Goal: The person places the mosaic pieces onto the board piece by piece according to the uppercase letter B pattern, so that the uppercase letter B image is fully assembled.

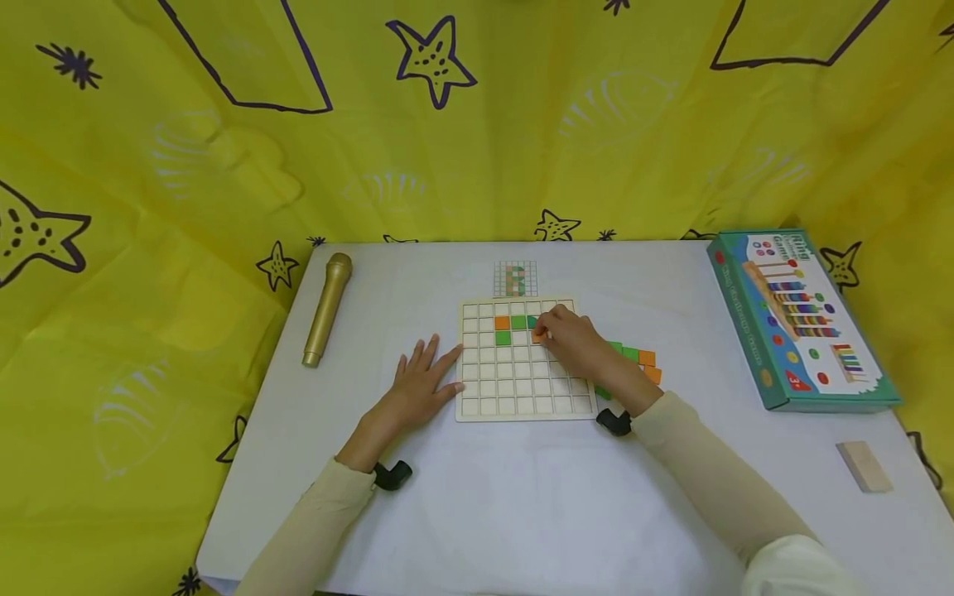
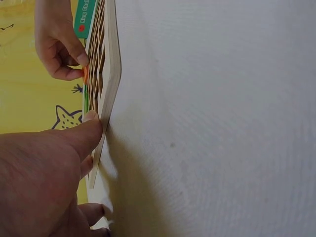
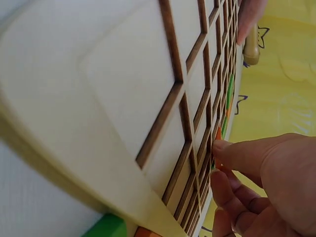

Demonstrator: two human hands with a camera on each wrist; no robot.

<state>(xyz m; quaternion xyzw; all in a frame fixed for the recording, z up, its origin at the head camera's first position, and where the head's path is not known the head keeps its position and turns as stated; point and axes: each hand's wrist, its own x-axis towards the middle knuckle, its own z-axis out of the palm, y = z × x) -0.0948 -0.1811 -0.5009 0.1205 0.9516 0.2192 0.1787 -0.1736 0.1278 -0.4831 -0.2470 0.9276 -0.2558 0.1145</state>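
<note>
A wooden grid board lies mid-table, several orange and green square tiles set in its upper cells, among them a green tile. My right hand pinches an orange tile between thumb and fingertips at a cell in the upper right part of the grid. Spread out on the left, my left hand touches the board's left edge with its fingertips; in the left wrist view its thumb rests on the rim. Loose green and orange tiles lie right of the board, partly hidden by my right forearm.
Behind the board lies a small pattern card with a coloured grid. A gold microphone is at the far left. A teal game box stands at the right, and a wooden block lies near the right edge.
</note>
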